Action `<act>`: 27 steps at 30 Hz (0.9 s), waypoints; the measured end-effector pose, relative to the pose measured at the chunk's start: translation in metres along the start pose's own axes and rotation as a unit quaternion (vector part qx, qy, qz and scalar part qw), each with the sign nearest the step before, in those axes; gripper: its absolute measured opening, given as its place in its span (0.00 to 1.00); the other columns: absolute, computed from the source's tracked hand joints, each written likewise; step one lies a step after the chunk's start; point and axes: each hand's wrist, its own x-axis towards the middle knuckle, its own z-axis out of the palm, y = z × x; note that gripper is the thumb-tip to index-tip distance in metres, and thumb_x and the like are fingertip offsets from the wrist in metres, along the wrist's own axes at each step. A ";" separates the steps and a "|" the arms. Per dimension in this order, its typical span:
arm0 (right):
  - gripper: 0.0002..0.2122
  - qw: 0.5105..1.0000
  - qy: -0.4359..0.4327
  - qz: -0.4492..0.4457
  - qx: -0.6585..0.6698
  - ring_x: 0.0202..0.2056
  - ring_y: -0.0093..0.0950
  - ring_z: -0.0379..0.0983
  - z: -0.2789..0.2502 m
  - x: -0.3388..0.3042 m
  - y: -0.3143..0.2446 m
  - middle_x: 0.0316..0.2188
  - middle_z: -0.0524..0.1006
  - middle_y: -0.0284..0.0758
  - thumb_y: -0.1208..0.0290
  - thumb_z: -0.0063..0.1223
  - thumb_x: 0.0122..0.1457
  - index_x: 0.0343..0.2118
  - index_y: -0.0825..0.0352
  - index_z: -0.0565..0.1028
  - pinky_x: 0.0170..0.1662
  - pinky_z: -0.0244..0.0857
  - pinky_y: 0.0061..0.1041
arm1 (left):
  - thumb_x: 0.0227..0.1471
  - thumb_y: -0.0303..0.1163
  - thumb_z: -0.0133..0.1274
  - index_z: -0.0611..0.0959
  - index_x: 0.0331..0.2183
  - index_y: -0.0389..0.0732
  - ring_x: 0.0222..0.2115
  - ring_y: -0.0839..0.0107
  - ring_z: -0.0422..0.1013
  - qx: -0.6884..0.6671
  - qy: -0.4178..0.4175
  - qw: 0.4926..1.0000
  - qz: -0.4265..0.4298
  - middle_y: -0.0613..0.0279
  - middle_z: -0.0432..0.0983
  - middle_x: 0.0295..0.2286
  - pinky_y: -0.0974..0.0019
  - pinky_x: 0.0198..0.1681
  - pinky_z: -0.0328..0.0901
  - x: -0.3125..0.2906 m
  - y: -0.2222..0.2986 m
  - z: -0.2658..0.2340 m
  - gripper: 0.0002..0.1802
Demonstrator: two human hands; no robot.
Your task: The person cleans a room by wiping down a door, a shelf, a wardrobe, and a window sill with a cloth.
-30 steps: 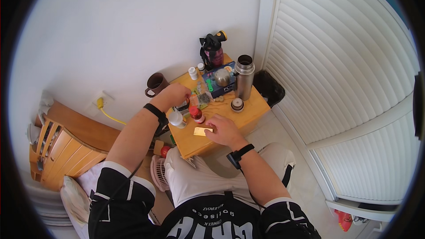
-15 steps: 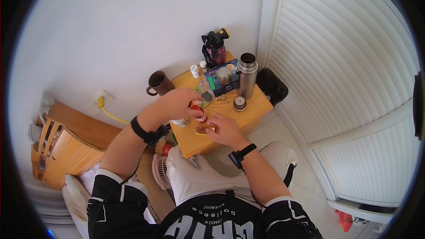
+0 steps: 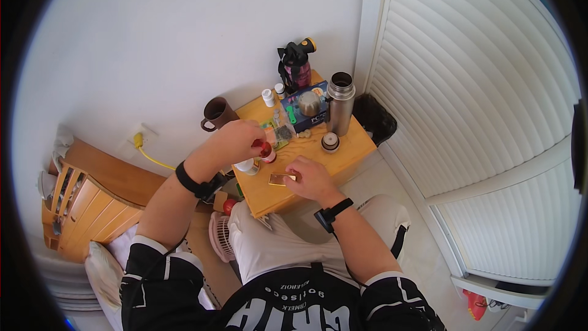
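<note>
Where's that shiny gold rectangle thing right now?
In the head view, the gold rectangle is over the near part of the wooden table, just left of the right hand at its fingertips, with the little red bottle beyond it.

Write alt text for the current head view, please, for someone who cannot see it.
A person's left hand has its fingers at the top of a small red bottle, while the right hand touches a flat gold-coloured piece on a wooden table. Beyond are a brown mug, a blue box and an open metal flask.
</note>
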 end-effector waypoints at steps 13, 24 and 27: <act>0.09 0.999 -0.026 0.018 -0.005 0.33 0.41 0.75 -0.001 0.002 -0.006 0.31 0.76 0.37 0.66 0.62 0.51 0.31 0.64 0.77 0.37 0.71 0.38 | 0.45 0.33 0.62 0.85 0.29 0.41 0.31 0.54 0.75 -0.012 -0.014 1.000 -0.008 0.55 0.77 0.28 0.55 0.37 0.70 -0.007 -0.008 0.010 0.08; 0.13 0.990 -0.087 -0.068 -0.088 0.37 0.38 0.76 -0.001 0.001 -0.011 0.34 0.77 0.34 0.63 0.66 0.47 0.36 0.61 0.80 0.39 0.72 0.36 | 0.59 0.46 0.57 0.83 0.34 0.35 0.27 0.61 0.73 -0.305 0.321 0.783 -0.437 0.54 0.79 0.28 0.58 0.33 0.69 -0.088 -0.102 0.118 0.20; 0.13 0.987 -0.106 -0.055 -0.104 0.38 0.38 0.76 0.005 0.006 -0.025 0.35 0.78 0.33 0.63 0.65 0.48 0.36 0.60 0.80 0.40 0.72 0.36 | 0.61 0.53 0.52 0.82 0.38 0.34 0.30 0.57 0.76 -0.278 0.352 0.721 -0.529 0.50 0.80 0.32 0.57 0.36 0.69 -0.093 -0.118 0.188 0.27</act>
